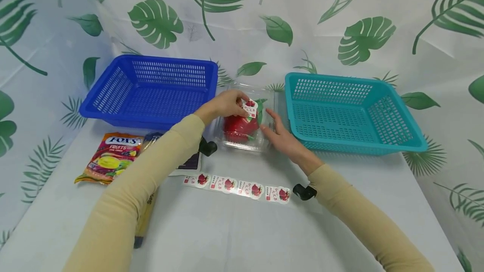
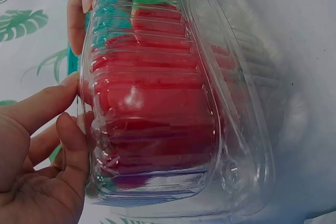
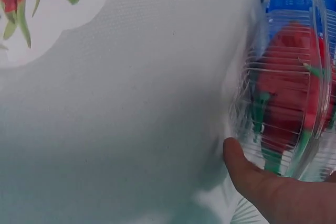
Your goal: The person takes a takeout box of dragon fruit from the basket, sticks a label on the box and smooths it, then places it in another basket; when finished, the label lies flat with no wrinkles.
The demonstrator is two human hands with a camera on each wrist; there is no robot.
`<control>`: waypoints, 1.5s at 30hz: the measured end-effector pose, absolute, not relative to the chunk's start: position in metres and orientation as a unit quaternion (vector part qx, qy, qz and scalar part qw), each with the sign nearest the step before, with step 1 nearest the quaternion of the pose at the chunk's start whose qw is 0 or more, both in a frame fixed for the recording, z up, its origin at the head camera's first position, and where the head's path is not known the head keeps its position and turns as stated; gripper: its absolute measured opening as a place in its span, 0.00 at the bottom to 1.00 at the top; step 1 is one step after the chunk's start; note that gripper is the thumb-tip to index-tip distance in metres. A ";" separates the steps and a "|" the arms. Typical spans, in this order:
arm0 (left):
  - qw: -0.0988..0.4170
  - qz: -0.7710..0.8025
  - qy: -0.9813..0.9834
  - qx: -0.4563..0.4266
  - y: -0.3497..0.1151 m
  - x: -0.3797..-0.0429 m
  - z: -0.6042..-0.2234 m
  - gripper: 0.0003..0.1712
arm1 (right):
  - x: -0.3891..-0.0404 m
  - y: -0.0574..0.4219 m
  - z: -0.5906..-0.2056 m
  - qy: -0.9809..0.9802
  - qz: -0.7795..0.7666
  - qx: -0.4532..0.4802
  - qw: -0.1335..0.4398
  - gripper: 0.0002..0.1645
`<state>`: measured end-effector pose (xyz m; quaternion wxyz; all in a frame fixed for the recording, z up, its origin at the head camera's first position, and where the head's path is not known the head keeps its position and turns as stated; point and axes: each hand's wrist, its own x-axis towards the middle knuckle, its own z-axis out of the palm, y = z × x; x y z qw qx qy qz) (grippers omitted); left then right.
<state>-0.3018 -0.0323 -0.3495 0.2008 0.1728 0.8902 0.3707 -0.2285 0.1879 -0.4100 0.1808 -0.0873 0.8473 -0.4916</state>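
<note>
A clear plastic clamshell box (image 1: 245, 144) stands on the table between two baskets. Inside it lies a red dragon fruit (image 1: 236, 127) with green tips, also seen through the ribbed wall in the left wrist view. Over the lid my left hand (image 1: 227, 103) pinches a white sticker (image 1: 251, 109) printed with a dragon fruit and red characters. Whether the sticker adheres to the lid cannot be told. My right hand (image 1: 283, 139) rests against the right side of the box, thumb and fingers extended. In front lies a strip of matching stickers (image 1: 242, 188).
At the back left stands a blue basket (image 1: 109, 114), and at the right a teal basket (image 1: 355, 148). On the left lie a Fox's candy bag (image 1: 113, 158), a long yellowish pack (image 1: 145, 221) and a dark pack (image 1: 193, 165), partly behind my left sleeve. A leaf-patterned cloth hangs behind.
</note>
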 end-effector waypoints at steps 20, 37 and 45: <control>0.185 0.389 0.886 0.172 -0.037 -0.300 -0.352 0.29 | -0.217 0.172 -0.397 0.809 -0.566 -0.035 0.156 0.33; 0.174 0.402 0.886 0.152 -0.038 -0.295 -0.355 0.29 | -0.214 0.160 -0.397 0.788 -0.606 -0.012 0.106 0.31; 0.172 0.408 0.885 0.147 -0.038 -0.293 -0.354 0.29 | -0.221 0.159 -0.408 0.766 -0.637 0.015 0.086 0.28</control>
